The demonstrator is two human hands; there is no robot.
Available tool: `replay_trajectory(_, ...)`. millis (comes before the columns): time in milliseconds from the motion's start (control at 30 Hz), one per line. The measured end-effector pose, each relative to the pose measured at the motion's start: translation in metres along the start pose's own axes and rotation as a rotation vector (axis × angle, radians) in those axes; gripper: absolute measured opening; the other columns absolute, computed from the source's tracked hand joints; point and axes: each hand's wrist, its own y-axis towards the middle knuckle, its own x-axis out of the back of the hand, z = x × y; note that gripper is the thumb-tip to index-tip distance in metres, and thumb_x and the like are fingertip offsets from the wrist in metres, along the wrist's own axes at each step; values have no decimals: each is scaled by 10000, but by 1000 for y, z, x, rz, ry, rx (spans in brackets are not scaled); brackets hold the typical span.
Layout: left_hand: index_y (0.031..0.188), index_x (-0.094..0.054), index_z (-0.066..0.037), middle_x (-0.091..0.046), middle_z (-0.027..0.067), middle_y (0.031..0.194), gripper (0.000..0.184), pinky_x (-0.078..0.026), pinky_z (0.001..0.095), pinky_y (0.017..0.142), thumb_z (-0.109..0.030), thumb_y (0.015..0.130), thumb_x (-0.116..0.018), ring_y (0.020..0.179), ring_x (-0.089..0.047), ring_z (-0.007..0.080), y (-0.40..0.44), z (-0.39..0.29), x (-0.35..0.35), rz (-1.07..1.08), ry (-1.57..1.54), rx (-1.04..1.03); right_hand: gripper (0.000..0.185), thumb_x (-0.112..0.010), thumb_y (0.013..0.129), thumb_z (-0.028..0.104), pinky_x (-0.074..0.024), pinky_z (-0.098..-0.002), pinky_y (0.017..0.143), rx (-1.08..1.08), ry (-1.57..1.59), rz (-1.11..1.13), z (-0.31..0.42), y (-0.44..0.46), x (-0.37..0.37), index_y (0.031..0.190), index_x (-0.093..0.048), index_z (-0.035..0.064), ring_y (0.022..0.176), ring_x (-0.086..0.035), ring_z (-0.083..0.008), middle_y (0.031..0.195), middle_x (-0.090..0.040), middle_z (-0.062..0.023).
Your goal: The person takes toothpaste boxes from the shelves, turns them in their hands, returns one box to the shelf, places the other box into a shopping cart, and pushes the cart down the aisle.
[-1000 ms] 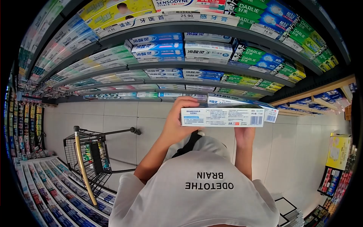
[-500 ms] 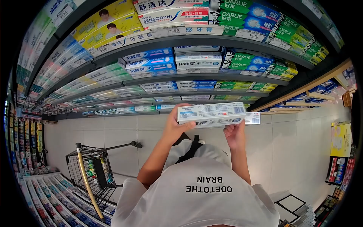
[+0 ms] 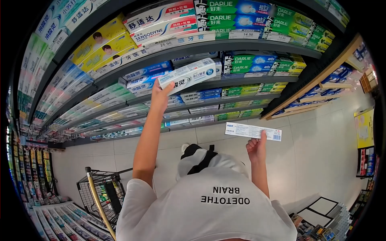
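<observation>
My left hand (image 3: pixel 160 93) grips the near end of a white toothpaste box (image 3: pixel 188 75), which is tilted up to the right in front of the shelf. Behind it are blue toothpaste boxes (image 3: pixel 142 82) and more white ones. My right hand (image 3: pixel 256 148) holds a second white box (image 3: pixel 253 131) near its right half, with the thumb on its printed face and the other fingers curled below. This box is well below the shelves, over the floor.
Curved shelves (image 3: pixel 161 45) of toothpaste boxes span the front. A black wire cart (image 3: pixel 98 188) with a yellowish handle stands at the lower left. Wooden-edged racks (image 3: pixel 317 90) are on the right. Tiled floor (image 3: pixel 309 152) lies below.
The box in my left hand has moved up and left to the shelf, away from my right hand. The box in my right hand, earlier mostly hidden behind it, now shows fully.
</observation>
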Motion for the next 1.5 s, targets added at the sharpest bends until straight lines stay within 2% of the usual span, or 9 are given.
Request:
replay_trajectory(267, 1163, -435, 3, -565, 114, 1095, 542, -380, 302, 920, -119, 726, -731, 1017, -533, 185, 47, 11, -4, 120, 41, -51, 369, -600, 799, 499, -233, -205, 439, 62, 89, -64, 4, -12, 19, 724, -446, 173, 485, -275, -47, 554, -308, 79)
replay_trajectory(633, 1068, -563, 26, -607, 117, 1039, 357, -426, 297, 841, -102, 763, -696, 937, -574, 174, 89, 27, 9, 169, 36, 3, 342, -599, 806, 484, -250, -201, 434, 99, 118, -112, 4, -17, 30, 754, -475, 170, 478, -289, -45, 550, -309, 77)
replay_trajectory(733, 1060, -566, 37, -609, 120, 1028, 394, -424, 300, 830, -151, 750, -720, 938, -570, 180, 87, 25, 4, 145, 179, 37, 336, -595, 810, 479, -252, -200, 429, 93, 130, -110, 3, -17, 34, 757, -479, 169, 475, -291, -45, 551, -309, 77)
replay_trajectory(833, 1025, -575, 63, -608, 163, 1026, 461, -430, 316, 818, -252, 732, -739, 952, -575, 225, 73, 12, -13, 56, 575, -53, 335, -593, 812, 479, -254, -199, 426, 102, 131, -116, 1, -18, 36, 762, -483, 167, 473, -290, -44, 550, -308, 77)
replay_trajectory(933, 1001, -569, 91, -592, 224, 1024, 581, -446, 352, 797, -394, 719, -723, 912, -578, 306, 69, 5, -15, 88, 970, -257, 371, -608, 798, 495, -266, -194, 427, 100, 122, -114, 2, -19, 37, 721, -448, 168, 477, -315, -51, 549, -334, 61)
replay_trajectory(1033, 986, -566, 109, -572, 272, 989, 683, -466, 385, 763, -503, 710, -685, 855, -563, 368, 76, 21, -7, -136, 1505, -551, 376, -610, 799, 489, -269, -194, 427, 98, 112, -146, 2, -20, 35, 706, -431, 171, 481, -323, -53, 550, -343, 58)
replay_trajectory(1233, 972, -523, 107, -564, 280, 907, 739, -474, 436, 708, -562, 692, -664, 850, -557, 400, 74, 27, -20, -292, 1442, -352, 327, -603, 812, 465, -261, -198, 439, 83, 155, -124, 0, -25, 34, 759, -478, 168, 493, -309, -45, 554, -329, 74)
replay_trajectory(1433, 937, -509, 78, -571, 232, 880, 654, -471, 425, 676, -514, 712, -673, 828, -570, 361, 77, 27, -22, -274, 1410, -224, 347, -576, 822, 490, -294, -204, 443, 66, 106, -102, -3, -33, 37, 765, -476, 163, 498, -351, -62, 563, -361, 56)
replay_trajectory(1500, 914, -511, 50, -561, 185, 833, 552, -465, 400, 651, -445, 736, -676, 780, -561, 340, 71, 32, -19, -302, 1389, -345, 342, -571, 826, 490, -296, -204, 449, 68, 76, -91, -4, -34, 37, 775, -481, 164, 502, -355, -62, 565, -365, 56)
